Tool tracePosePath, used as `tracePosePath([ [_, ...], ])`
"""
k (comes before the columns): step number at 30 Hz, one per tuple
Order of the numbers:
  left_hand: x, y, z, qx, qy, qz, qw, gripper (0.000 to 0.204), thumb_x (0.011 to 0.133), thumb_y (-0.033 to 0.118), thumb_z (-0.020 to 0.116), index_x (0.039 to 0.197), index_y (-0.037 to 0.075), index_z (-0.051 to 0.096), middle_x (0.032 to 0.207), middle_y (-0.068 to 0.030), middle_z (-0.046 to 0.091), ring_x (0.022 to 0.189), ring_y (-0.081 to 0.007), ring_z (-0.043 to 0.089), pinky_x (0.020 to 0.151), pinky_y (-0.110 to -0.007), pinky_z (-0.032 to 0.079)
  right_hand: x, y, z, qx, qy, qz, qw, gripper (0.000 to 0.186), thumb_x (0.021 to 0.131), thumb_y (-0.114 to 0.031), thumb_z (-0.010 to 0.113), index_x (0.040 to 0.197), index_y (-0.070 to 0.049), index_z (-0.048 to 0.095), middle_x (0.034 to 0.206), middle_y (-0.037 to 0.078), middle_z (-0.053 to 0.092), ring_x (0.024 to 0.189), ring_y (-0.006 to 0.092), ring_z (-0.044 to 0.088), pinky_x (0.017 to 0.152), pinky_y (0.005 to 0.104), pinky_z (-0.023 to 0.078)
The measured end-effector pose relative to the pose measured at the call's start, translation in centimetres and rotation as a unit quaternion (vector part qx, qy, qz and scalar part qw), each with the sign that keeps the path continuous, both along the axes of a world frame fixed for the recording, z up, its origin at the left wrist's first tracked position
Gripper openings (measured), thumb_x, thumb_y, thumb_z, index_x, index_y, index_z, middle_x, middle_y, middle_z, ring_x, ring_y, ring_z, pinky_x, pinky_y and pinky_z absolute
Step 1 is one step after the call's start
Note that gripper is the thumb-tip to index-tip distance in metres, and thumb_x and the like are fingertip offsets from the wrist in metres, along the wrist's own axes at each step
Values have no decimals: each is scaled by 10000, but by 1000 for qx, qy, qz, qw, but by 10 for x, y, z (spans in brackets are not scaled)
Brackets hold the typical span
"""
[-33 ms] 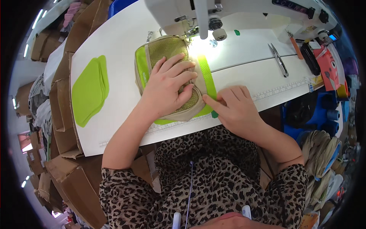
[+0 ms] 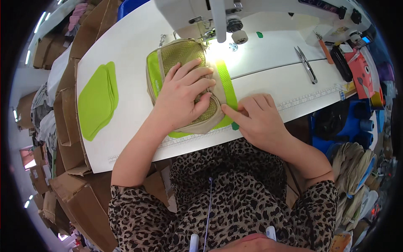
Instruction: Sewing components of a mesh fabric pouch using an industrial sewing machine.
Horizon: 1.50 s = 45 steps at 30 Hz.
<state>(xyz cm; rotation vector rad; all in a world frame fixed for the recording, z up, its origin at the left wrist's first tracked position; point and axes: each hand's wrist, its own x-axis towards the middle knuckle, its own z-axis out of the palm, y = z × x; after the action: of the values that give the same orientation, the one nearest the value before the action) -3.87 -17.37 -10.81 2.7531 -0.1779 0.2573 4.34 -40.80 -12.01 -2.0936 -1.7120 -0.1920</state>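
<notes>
A beige, olive-mesh and lime-green fabric bag piece (image 2: 184, 52) lies on the white sewing table, its upper right corner by the lit needle area of a sewing machine (image 2: 182, 14). My left hand (image 2: 182, 90) rests flat on the mesh, fingers spread. At the bag's lower right edge, my right hand (image 2: 258, 117) is closed, its digit tip pressing the beige rim beside the lime-green strip (image 2: 226, 82). Its other fingers are curled, and their tips are hidden. A small dark green scrap (image 2: 235, 126) shows beside that hand.
Stacked lime-green fabric pieces (image 2: 98, 101) lie on the left. Thread snips (image 2: 306, 65), an orange-handled tool (image 2: 325, 50) and a black case (image 2: 341, 63) are at the right. A ruler strip (image 2: 302, 100) follows the table's near edge. Cardboard boxes (image 2: 84, 206) stand left; a blue bin (image 2: 336, 126) sits right.
The whole view shifts very slightly. Both hands keep their places on the bag piece.
</notes>
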Motion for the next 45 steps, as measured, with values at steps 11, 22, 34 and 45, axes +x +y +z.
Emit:
tracePosePath([
  [11, 2, 4, 5, -11, 10, -22, 1000, 290, 820, 98, 620, 1100, 70, 691, 1321, -93, 616, 1352, -357, 474, 1136, -504, 352, 1, 0, -2, 2, 23, 7, 1000, 349, 822, -145, 632, 1156, -79, 709, 924, 35, 519, 931, 226, 522, 859, 389, 414],
  [22, -1, 5, 3, -26, 8, -15, 1000, 293, 821, 126, 646, 1107, 84, 694, 1333, -76, 610, 1351, -352, 471, 1130, -500, 365, 1, 4, 5, -11, 25, 18, 999, 354, 797, -112, 642, 1143, -68, 699, 926, 36, 523, 928, 224, 524, 860, 382, 410],
  [34, 3, 5, 9, 16, 11, -12, 1000, 311, 830, 259, 695, 1117, 141, 692, 1259, -36, 628, 1297, -290, 506, 1065, -453, 366, 5, 9, 10, -15, 19, 22, 999, 371, 731, -64, 652, 1101, -62, 673, 1224, 46, 612, 1077, 222, 549, 914, 388, 405],
  [45, 7, 5, 8, 58, 9, -3, 998, 437, 803, 340, 668, 1160, 89, 648, 1298, -52, 604, 1244, -276, 515, 997, -442, 389, 21, 24, 10, -2, 18, 104, 994, 305, 745, -114, 676, 1039, -35, 657, 1133, 76, 639, 1124, 233, 591, 1042, 445, 445],
])
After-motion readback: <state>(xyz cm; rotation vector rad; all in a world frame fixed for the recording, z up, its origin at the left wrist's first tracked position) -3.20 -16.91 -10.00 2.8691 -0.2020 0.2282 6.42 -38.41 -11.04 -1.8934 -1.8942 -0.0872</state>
